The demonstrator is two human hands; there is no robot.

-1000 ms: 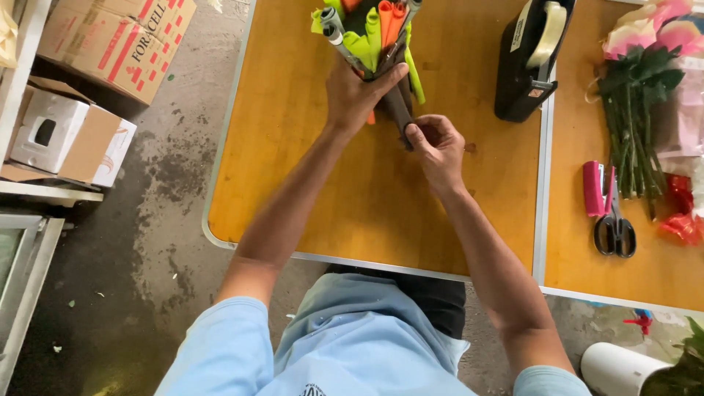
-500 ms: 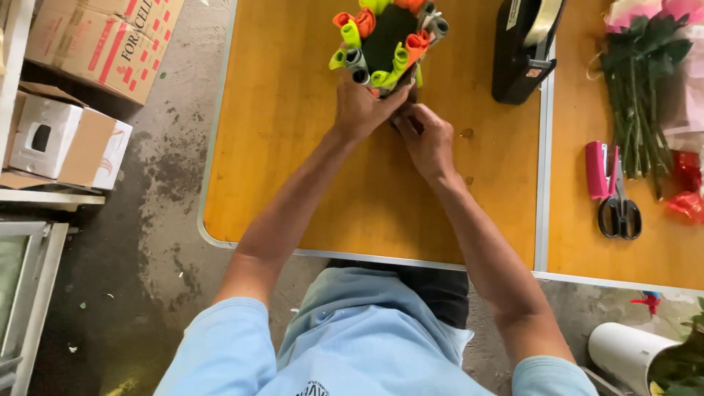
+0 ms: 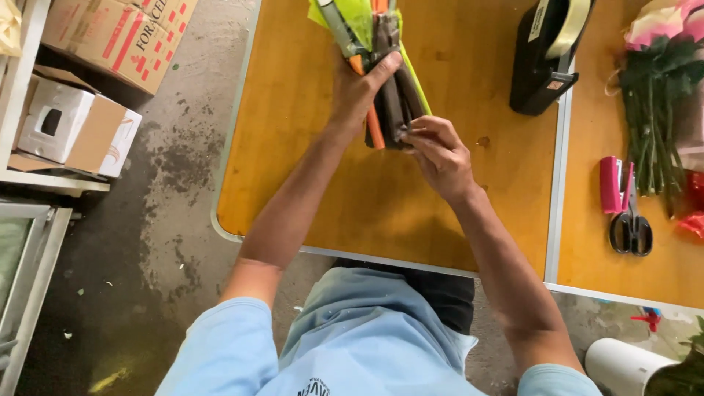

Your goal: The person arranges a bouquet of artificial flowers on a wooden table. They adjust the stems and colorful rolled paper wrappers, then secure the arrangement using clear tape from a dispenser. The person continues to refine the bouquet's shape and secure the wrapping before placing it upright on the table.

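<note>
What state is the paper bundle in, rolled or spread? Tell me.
Rolled. The bundle of paper rolls lies gathered on the table, left hand clasped round it, right hand at its end.

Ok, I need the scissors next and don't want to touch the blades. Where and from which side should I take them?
Take the scissors by their black loop handles, coming from the table's near edge. They lie flat on the right-hand table with the handles toward the person and the blades pointing away, beside a pink stapler. That end looks free to reach.
</note>
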